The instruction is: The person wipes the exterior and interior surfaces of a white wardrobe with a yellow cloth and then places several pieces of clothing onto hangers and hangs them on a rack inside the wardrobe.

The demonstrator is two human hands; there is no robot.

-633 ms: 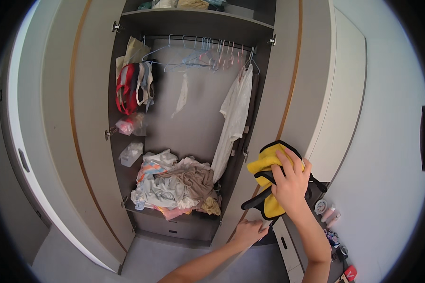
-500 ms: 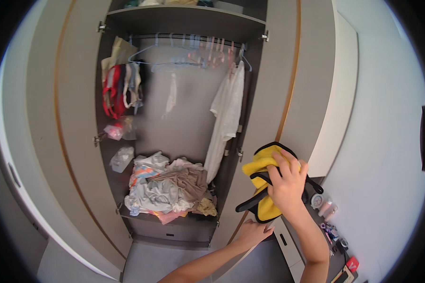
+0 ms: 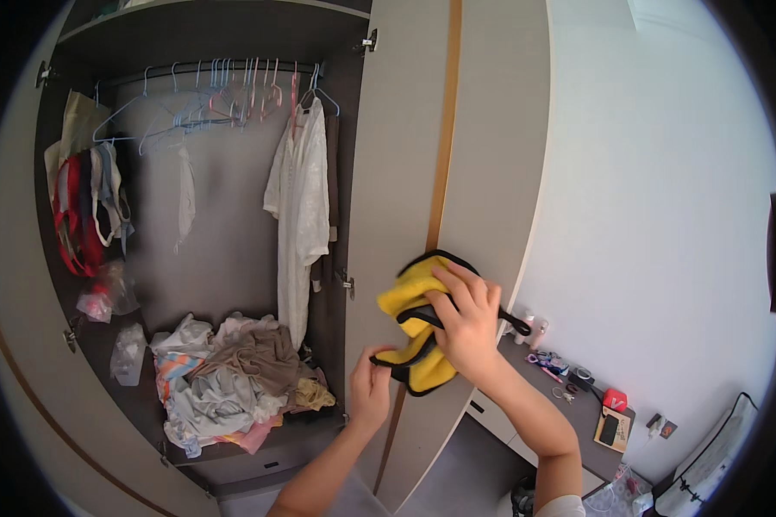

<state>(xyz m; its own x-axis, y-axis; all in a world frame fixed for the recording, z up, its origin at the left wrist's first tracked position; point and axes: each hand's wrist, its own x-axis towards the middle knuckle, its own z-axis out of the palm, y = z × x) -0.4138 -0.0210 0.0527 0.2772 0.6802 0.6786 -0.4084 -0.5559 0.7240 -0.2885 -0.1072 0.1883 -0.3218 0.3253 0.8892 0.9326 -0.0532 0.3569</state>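
Note:
My right hand (image 3: 470, 323) grips a bunched yellow cloth (image 3: 418, 289) with black edging, its fingers bent over the folds. The cloth is in front of the open wardrobe door (image 3: 483, 164), beside its brown vertical strip; whether it presses on the panel is hard to tell. A black edge strip sticks out to the right of my hand. Lower and to the left, my left hand (image 3: 369, 395) is closed at the cloth's black-edged lower corner, fingertips pointing up. Part of the cloth is hidden under my right hand.
Left of the door, the wardrobe holds a heap of clothes (image 3: 233, 370), a hanging white garment (image 3: 297, 207) and several hangers (image 3: 207, 103). To the right stands a grey desk (image 3: 582, 414) with small bottles, a red item and a phone. A metal hinge (image 3: 347, 284) sits at the door's edge.
The view has swung right, showing more of the desk and wall. My left hand has come up from the door's lower edge to the cloth's corner. The right hand still holds the cloth.

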